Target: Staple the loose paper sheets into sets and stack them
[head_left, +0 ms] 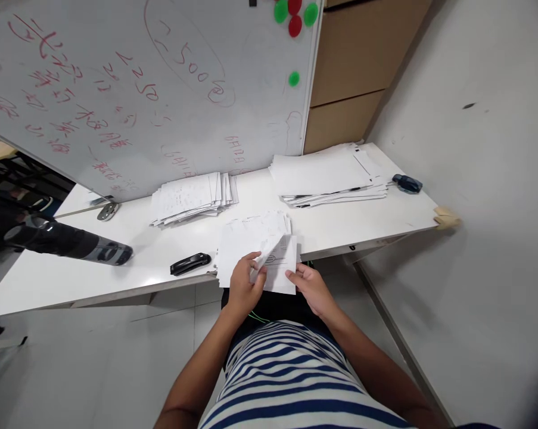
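My left hand (247, 285) is closed on the lifted edge of a paper sheet (272, 250), which curls upward between thumb and fingers. Under that fold shows a printed page (283, 275) with an oval mark. Its right edge is pinched between the thumb and fingers of my right hand (311, 286). Both papers lie over a stack of sheets (233, 241) at the table's front edge, and the lower part sticks out past the edge. To the left of the stack rests a black stapler (190, 264).
On the white table (156, 250) stand a left paper pile (188, 199) and a larger right paper pile (325, 173). A dark bottle (72, 241) lies left, near a computer mouse (108, 211). A dark object (407, 183) sits far right. Behind are a whiteboard (161, 89) and cardboard boxes (362, 53).
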Demonstrator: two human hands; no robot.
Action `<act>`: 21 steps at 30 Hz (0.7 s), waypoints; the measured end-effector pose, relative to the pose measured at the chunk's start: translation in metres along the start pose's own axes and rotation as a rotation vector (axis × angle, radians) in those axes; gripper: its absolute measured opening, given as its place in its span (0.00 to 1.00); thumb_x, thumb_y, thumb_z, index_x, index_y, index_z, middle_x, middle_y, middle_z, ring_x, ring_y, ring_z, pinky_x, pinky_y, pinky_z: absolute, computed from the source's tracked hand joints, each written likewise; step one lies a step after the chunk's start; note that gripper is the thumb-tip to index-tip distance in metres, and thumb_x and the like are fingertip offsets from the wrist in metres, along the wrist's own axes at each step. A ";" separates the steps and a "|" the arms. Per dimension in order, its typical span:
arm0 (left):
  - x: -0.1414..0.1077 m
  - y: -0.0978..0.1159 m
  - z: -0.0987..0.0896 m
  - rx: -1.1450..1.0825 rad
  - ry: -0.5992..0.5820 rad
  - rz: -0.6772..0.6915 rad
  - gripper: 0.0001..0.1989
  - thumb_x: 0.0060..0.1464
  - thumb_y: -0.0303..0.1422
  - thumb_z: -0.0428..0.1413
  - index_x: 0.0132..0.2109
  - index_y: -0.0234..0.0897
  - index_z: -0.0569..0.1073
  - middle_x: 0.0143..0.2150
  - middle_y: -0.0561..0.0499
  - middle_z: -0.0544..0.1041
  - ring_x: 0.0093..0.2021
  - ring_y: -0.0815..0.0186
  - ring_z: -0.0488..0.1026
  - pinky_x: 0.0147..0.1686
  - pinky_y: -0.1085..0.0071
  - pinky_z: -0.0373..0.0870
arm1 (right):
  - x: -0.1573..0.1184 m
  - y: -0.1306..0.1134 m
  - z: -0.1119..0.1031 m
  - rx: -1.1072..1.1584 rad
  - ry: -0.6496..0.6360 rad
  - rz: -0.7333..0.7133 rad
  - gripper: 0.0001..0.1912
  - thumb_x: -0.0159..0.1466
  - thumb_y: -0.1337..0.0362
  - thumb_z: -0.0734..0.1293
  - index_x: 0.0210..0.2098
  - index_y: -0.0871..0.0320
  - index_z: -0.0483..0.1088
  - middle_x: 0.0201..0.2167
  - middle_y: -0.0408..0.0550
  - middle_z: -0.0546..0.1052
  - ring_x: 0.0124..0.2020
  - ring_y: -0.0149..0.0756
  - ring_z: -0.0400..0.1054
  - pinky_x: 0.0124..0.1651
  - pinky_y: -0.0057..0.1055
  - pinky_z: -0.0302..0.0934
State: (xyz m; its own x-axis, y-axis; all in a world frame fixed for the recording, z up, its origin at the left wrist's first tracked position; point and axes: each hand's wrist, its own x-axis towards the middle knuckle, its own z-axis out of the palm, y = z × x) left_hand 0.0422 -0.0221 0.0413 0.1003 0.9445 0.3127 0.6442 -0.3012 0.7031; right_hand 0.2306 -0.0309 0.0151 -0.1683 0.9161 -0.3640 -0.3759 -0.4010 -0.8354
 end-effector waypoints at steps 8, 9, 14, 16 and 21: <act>-0.010 0.020 0.009 0.117 -0.289 0.078 0.33 0.57 0.45 0.58 0.65 0.43 0.59 0.63 0.41 0.70 0.62 0.51 0.68 0.58 0.51 0.66 | -0.006 0.001 -0.002 -0.241 0.049 -0.079 0.18 0.56 0.48 0.73 0.34 0.57 0.75 0.30 0.45 0.79 0.30 0.39 0.71 0.32 0.31 0.62; -0.011 0.021 0.010 0.115 -0.299 0.062 0.32 0.57 0.46 0.58 0.65 0.43 0.60 0.62 0.41 0.70 0.61 0.52 0.69 0.58 0.52 0.67 | -0.007 0.000 -0.002 -0.287 0.071 -0.096 0.18 0.56 0.47 0.73 0.33 0.57 0.74 0.29 0.45 0.79 0.29 0.38 0.70 0.31 0.30 0.61; -0.010 0.015 0.009 0.104 -0.316 -0.064 0.23 0.62 0.43 0.52 0.63 0.47 0.65 0.56 0.46 0.77 0.53 0.56 0.75 0.50 0.59 0.72 | -0.010 0.000 0.002 -0.415 0.126 -0.153 0.20 0.59 0.44 0.69 0.28 0.56 0.71 0.22 0.41 0.73 0.24 0.34 0.64 0.26 0.29 0.56; -0.008 0.009 0.006 0.134 -0.293 -0.132 0.21 0.63 0.41 0.51 0.61 0.48 0.67 0.51 0.47 0.79 0.48 0.56 0.78 0.45 0.60 0.73 | -0.010 0.000 0.002 -0.435 0.130 -0.167 0.20 0.60 0.44 0.68 0.30 0.56 0.72 0.23 0.42 0.74 0.26 0.34 0.65 0.28 0.29 0.57; -0.004 -0.007 -0.026 0.052 0.037 -0.375 0.20 0.59 0.43 0.56 0.57 0.43 0.72 0.46 0.47 0.81 0.44 0.56 0.78 0.44 0.61 0.74 | -0.006 -0.008 -0.010 -0.640 0.163 -0.182 0.19 0.63 0.46 0.65 0.37 0.56 0.75 0.31 0.46 0.79 0.32 0.40 0.71 0.34 0.32 0.63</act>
State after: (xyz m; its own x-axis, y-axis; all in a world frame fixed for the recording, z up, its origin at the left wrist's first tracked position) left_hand 0.0177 -0.0274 0.0513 -0.1765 0.9823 0.0632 0.6683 0.0725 0.7403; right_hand 0.2437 -0.0328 0.0195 0.0049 0.9776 -0.2105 0.2357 -0.2057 -0.9498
